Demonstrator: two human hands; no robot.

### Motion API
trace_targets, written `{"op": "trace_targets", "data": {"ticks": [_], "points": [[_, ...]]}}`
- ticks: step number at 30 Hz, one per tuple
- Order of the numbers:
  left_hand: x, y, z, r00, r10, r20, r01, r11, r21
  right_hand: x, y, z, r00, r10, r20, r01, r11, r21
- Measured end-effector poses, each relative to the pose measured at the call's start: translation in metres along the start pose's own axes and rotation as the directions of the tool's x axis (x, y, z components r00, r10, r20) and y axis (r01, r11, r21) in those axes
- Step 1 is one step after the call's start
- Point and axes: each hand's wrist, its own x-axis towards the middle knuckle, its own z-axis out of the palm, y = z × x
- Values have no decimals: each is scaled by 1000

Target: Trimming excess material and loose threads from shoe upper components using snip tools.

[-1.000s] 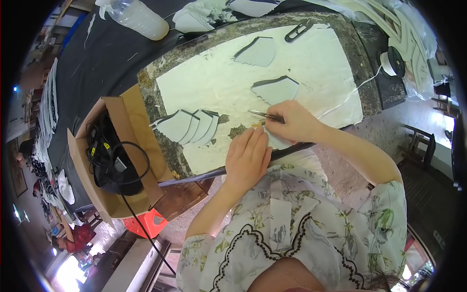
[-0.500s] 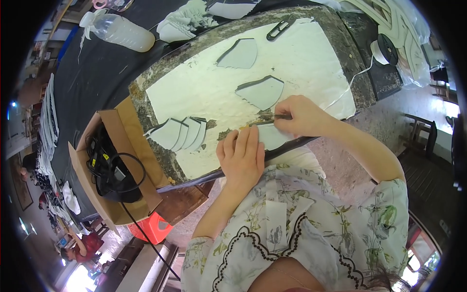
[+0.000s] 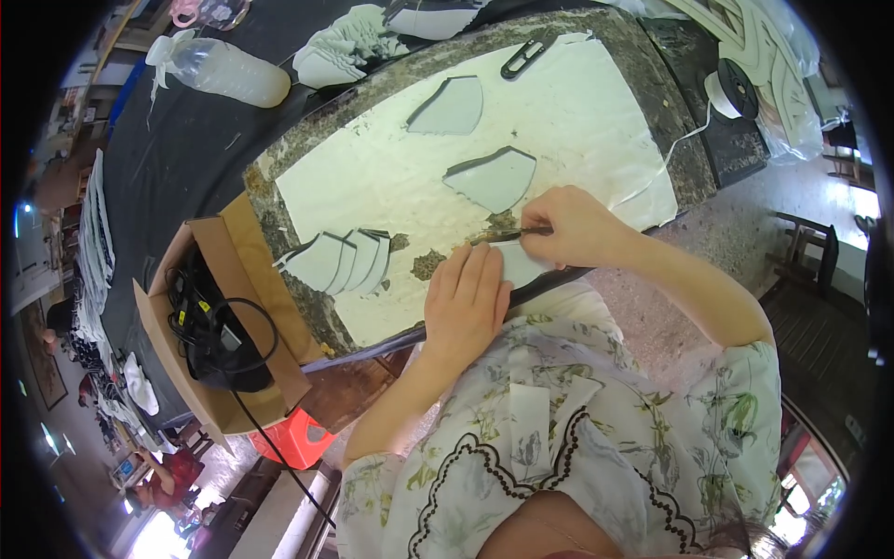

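Your left hand (image 3: 463,298) lies flat, fingers together and stretched out, pressing on the left end of a pale piece (image 3: 521,263) rather than gripping anything. Your right hand (image 3: 570,228) is pinched around a slim dark tool (image 3: 535,230), its tip pointing left along the piece's dark far edge. That piece sits at the near edge of the white sheet (image 3: 596,149), directly in front of you and partly hidden by your hands.

Judging by how things lie, you are partway through: this piece's edge is still being worked. To the left, a few overlapping pieces (image 3: 321,263) with dark upper edges look like ones already dealt with, though you cannot be sure from here. Two more lie singly beyond your hands, the middle piece (image 3: 494,184) and the far piece (image 3: 447,107); both carry a dark strip along the far side, and whether they are finished cannot be told.

At the far left of the sheet, off it on the worktop (image 3: 177,140), a bunched pile of pale pieces (image 3: 345,47) perhaps makes up the remaining work.
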Motion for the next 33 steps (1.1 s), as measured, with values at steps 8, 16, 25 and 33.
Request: {"op": "trace_targets", "data": {"ticks": [8, 16, 25, 33], "points": [[-5, 0, 2, 998, 35, -50, -36, 999, -15, -2, -10, -6, 1000, 17, 8, -18, 970, 243], [-2, 3, 6, 986, -101, -129, 76, 979, -187, -4, 4, -3, 999, 14, -33, -11, 997, 78], [4, 7, 3, 993, -114, -39, 109, 988, -105, -7, 1, -4, 1000, 13, -24, -14, 1000, -14], [10, 3, -2, 991, 109, 74, -124, 962, 243, -5, 8, -5, 990, -84, -110, 63, 981, -183]]}}
